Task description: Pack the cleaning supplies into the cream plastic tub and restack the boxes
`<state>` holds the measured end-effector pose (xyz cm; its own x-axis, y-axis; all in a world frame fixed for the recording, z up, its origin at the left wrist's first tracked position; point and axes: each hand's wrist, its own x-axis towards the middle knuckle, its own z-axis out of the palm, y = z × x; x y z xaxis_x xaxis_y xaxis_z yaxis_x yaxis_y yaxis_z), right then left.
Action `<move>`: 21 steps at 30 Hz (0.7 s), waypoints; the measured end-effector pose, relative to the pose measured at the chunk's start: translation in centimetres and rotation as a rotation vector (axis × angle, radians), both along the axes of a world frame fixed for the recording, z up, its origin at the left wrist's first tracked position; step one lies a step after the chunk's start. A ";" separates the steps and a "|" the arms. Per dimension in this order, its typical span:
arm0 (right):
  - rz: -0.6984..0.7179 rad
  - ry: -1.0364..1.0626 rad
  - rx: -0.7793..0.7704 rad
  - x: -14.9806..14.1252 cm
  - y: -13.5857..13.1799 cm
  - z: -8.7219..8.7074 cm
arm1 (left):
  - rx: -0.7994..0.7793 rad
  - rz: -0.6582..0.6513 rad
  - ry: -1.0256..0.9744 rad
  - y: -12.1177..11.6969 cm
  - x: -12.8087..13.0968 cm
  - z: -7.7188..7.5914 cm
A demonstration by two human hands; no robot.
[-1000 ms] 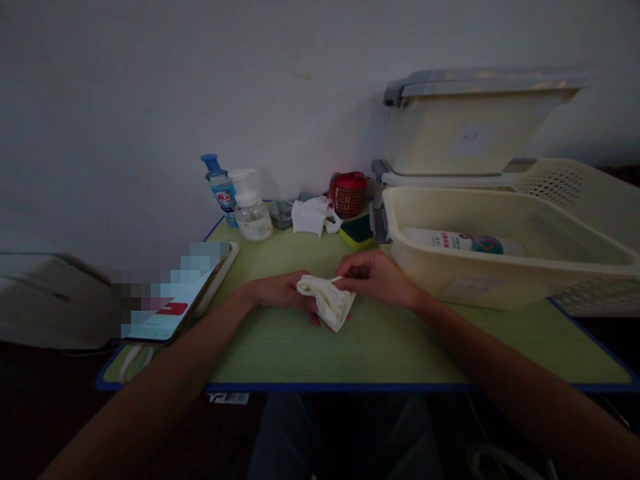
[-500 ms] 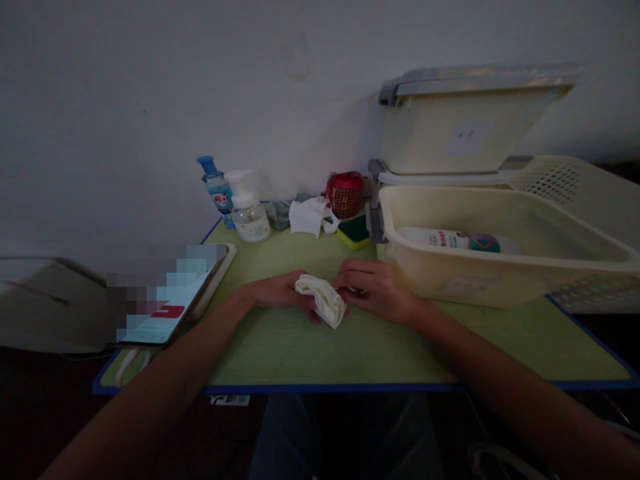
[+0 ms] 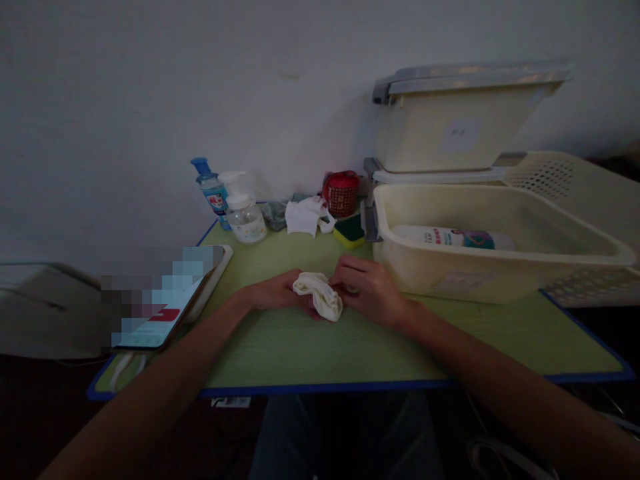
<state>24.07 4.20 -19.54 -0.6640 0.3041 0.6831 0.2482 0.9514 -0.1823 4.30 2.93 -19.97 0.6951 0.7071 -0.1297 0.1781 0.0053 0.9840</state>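
A crumpled white cloth is bunched up between my two hands, just above the green tabletop. My left hand grips it from the left, with some fingers hidden beneath the folds. On the other side, my right hand has its fingers bent and pinched at the cloth's right edge. What the right fingertips hold is partly hidden, but they touch the fabric.
Behind my hands stand a blue bottle, a pump bottle, a white cloth piece, a red container and a sponge. At right, an open cream bin holds a white bottle. A phone leans at left.
The cloth's folds have shifted a little and it looks slightly more bunched. My hands stay on it in nearly the same place; the whole view has moved slightly.
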 end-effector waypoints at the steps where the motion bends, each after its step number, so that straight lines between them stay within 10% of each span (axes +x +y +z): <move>1: 0.012 0.041 -0.025 -0.1 0.0 0.0 | 0.022 0.012 -0.003 0.0 0.0 0.0; 21: 0.067 -0.245 0.209 0.6 -0.1 0.3 | 0.035 0.021 -0.003 -0.4 0.6 0.7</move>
